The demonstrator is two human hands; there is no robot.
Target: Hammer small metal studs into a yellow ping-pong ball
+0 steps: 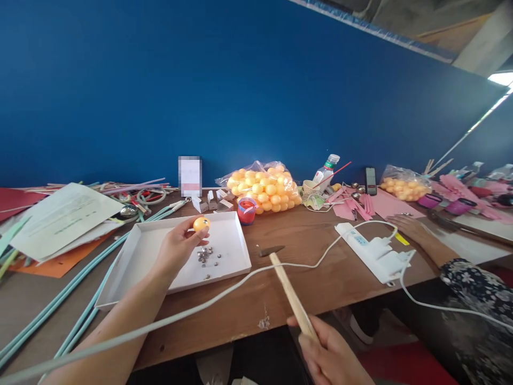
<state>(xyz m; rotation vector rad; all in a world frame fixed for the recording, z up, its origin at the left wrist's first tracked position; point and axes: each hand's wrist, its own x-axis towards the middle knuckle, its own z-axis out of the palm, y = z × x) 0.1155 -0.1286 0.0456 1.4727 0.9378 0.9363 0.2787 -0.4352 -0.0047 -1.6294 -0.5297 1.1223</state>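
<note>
Nearest, the right hand [331, 347] is grasping the wooden handle of a hammer [294, 297], fingers curling around its lower end. The handle's long axis is running away from the person and slanting leftward, while the dark head is lying crosswise at the far end; whether it is touching the table [304, 235] I cannot tell. Farther off and to the left, the left hand [178, 247] is pinching an orange ball [199, 224] between thumb and fingers, its dark spot facing up and rightward. The ball is sitting left of the hammer head and somewhat beyond it, well apart, so the handle's slant is pointing short of it. Below, small metal pieces [203, 254] are lying in a white tray [146, 238]. Beyond, a red cup [247, 210] is standing beside a bag of orange balls [266, 188].
</note>
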